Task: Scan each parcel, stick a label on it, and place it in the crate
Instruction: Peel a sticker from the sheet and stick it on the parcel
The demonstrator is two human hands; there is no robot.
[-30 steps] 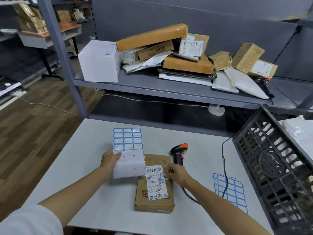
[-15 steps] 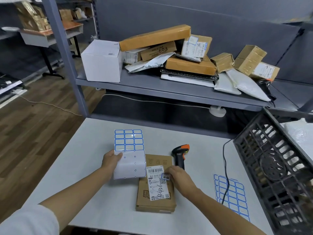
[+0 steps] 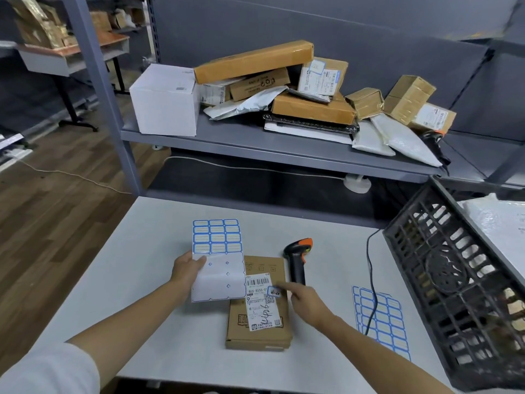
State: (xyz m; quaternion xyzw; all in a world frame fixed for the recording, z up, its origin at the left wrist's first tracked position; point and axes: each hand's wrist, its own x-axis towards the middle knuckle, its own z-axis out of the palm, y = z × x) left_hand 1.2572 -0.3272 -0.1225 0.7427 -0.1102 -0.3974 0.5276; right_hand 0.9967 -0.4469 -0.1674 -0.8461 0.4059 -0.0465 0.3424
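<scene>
parcel (image 3: 257,322): flat brown cardboard box lying on the white surface (image 3: 136,280), near the front edge, between the two forearms. looks light and stiff, thin profile, flat panels. shipping label (image 3: 261,301) covers the middle of the top face, with a small blue-bordered label (image 3: 274,292) on its upper right corner. cardboard should give decent friction; the printed label is probably slicker, so i'd avoid pinching there. best hold, as i judge it: the two long side edges, or thumb on top with fingers under the near short edge (it's flat on the surface, so an edge needs tipping up first).

right hand (image 3: 305,301) sits at the parcel's right edge, index fingertip (image 3: 281,286) extended to the small label, apparently pressing it; it grips nothing. left hand (image 3: 186,273) pinches the label sheet (image 3: 217,260) at its left edge, thumb on top; the sheet overlaps the parcel's upper left corner. its lower half is already peeled bare, blue labels remain on the upper half.

just beyond the parcel, scanner (image 3: 297,261) lies on the surface, its cable (image 3: 369,280) running right over a second label sheet (image 3: 380,319). black crate (image 3: 454,280) at the right edge, tilted toward the person, is the drop target, a short lift right.

far: grey shelf (image 3: 255,143) with a pile of boxes and poly mailers (image 3: 284,89) waiting (mailers will be soft and slippery, so a different grip).
</scene>
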